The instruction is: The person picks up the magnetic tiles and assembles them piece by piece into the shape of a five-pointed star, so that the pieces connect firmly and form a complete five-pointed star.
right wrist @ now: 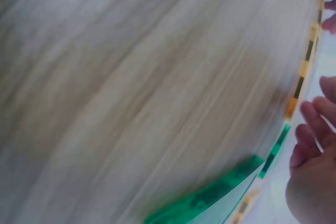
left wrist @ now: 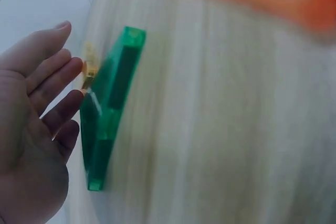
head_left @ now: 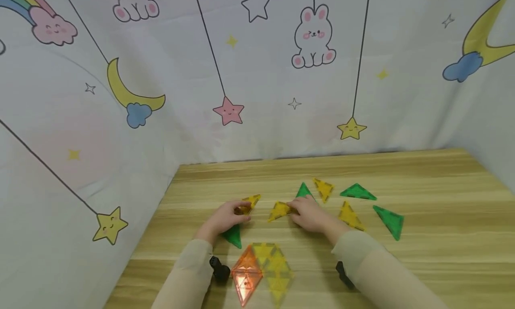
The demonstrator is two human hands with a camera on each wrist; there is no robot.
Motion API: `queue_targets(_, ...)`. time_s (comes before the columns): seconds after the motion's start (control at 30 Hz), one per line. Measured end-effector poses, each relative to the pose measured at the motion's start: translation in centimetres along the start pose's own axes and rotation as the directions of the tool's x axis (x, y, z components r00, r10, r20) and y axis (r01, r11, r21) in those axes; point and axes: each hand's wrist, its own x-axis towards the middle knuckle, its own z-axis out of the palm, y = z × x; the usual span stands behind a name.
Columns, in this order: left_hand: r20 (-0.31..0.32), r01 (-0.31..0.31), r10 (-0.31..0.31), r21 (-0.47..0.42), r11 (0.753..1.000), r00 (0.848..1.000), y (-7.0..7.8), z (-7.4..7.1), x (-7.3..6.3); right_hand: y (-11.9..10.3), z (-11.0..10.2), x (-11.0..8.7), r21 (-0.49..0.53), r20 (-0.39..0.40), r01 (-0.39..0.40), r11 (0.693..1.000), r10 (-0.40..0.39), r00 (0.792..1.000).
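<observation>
My left hand [head_left: 226, 218] hovers with loosely bent fingers at a yellow triangular magnetic tile [head_left: 254, 201], partly covering it. Beneath that hand lies a green triangular tile [head_left: 234, 237], also seen beyond the palm in the left wrist view as a green tile [left wrist: 107, 114]. My right hand [head_left: 310, 214] has its fingertips right at the edge of another yellow tile [head_left: 277, 210]. In the right wrist view, the right hand [right wrist: 315, 150] shows relaxed fingers with nothing pinched between them. Behind it a green tile [head_left: 304, 190] is partly hidden.
Near the front, orange tiles [head_left: 247, 277] adjoin yellow tiles [head_left: 277, 268] in a joined patch. Farther right lie yellow tiles [head_left: 351, 217] and green tiles [head_left: 391, 220], spread over the wooden table [head_left: 442, 188]. A printed cloth [head_left: 265, 76] hangs behind the table.
</observation>
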Motion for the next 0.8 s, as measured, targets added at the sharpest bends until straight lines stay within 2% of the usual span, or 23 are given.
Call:
queue_targets(0.23,-0.050,0.001,0.000,0.023,1.000,0.999,0.3,-0.2,0.1,0.6,-0.1,-0.6,0.037,0.024,-0.023,0.999,0.022,0.999)
queue_targets(0.4,-0.051,0.026,-0.023,0.046,0.999,0.998,0.1,-0.5,0.4,0.6,-0.6,-1.1,0.095,0.022,-0.042,0.995,0.040,0.999)
queue_targets(0.6,-0.030,0.009,-0.006,0.114,0.993,1.000,0.0,-0.4,0.5,0.7,-0.8,-1.0,0.040,0.072,-0.019,0.999,0.016,0.997)
queue_targets(0.8,-0.046,-0.004,0.012,0.161,0.987,0.999,0.3,0.1,0.7,0.7,-0.6,-0.6,0.088,0.100,-0.055,0.995,0.046,0.994)
